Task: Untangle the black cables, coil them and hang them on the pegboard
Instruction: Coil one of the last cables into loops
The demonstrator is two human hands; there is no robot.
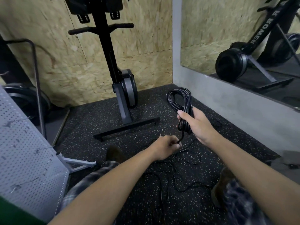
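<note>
My right hand (197, 123) grips a coiled black cable (179, 98) around its middle, and the loops stand up above my fist. One strand runs down from the coil to my left hand (165, 147), which pinches it just below. More thin black cables (183, 169) lie loose and tangled on the speckled floor between my knees. The grey pegboard (27, 159) leans at the left edge, with a few small hooks on it.
An upright black rowing machine (116, 78) stands on its base bar against the chipboard wall. A mirror (243, 38) above a grey ledge runs along the right. A metal frame and weight plates (27, 98) sit at the far left.
</note>
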